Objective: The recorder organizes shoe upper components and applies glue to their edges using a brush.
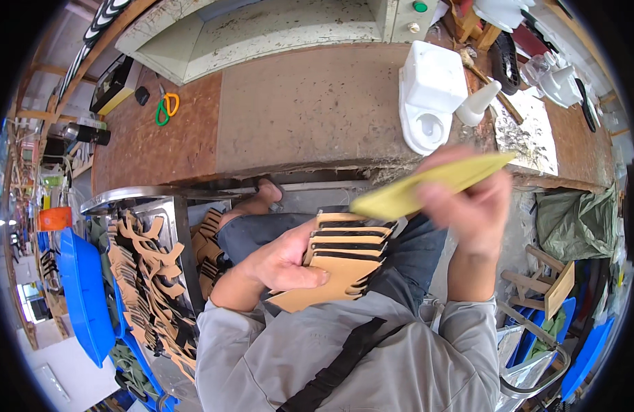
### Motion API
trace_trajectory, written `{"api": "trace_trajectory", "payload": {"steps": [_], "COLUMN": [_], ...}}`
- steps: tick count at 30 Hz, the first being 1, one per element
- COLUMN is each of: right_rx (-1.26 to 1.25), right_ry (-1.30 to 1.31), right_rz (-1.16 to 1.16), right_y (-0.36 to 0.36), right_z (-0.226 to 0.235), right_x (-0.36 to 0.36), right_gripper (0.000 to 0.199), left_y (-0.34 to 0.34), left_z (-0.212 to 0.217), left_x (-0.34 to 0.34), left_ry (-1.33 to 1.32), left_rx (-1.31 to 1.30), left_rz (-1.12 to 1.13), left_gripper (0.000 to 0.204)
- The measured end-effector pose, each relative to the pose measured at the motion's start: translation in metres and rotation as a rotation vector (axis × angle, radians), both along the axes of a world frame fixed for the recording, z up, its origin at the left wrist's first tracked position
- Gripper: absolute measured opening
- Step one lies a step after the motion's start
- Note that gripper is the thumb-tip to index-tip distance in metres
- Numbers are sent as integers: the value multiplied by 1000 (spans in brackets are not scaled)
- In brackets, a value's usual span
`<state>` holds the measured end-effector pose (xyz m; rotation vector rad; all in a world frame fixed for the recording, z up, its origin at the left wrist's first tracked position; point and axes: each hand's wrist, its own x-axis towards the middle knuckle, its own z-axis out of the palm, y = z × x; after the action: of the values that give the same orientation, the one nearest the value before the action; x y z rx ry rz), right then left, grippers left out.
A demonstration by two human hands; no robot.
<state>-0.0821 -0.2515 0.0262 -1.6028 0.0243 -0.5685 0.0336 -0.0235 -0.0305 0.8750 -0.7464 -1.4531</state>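
Note:
My left hand (284, 262) is closed round a stack of flat tan pieces (341, 264) with black undersides, thumb pressed on the top one. The pieces lie fanned in steps, their cut ends toward the right, above my lap. Up and to the right, my right hand (471, 202) grips a flat yellow-green sheet or pad (392, 198), held tilted between thumb and fingers. Motion blurs this hand and part of the sheet. The sheet's left tip is close above the stack's far end; whether they touch I cannot tell.
Ahead is a worn brown workbench (296, 110) with green-and-orange-handled scissors (167, 108), a white plastic dispenser (432, 82) and a white cone (478, 103). To my left, a metal-edged tray (167, 226) holds many curved tan pieces (148, 275), beside a blue bin (83, 295). A wooden stool (557, 288) lies at right.

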Motion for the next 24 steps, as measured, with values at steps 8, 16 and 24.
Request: {"api": "trace_trajectory", "payload": {"steps": [8, 16, 24], "right_rx": [-206, 21, 374], "right_ry": [-127, 45, 36], "right_rz": [24, -240, -336], "right_y": [24, 9, -10], "right_z": [7, -7, -36], "right_x": [19, 0, -8], "right_gripper": [10, 14, 16], "left_y": [-9, 0, 0], "left_z": [6, -2, -4], "left_x": [6, 6, 8], "left_ry": [-167, -49, 101], "left_rx": [8, 25, 27], "left_rz": [-71, 82, 176], "left_gripper": [67, 67, 68]}}
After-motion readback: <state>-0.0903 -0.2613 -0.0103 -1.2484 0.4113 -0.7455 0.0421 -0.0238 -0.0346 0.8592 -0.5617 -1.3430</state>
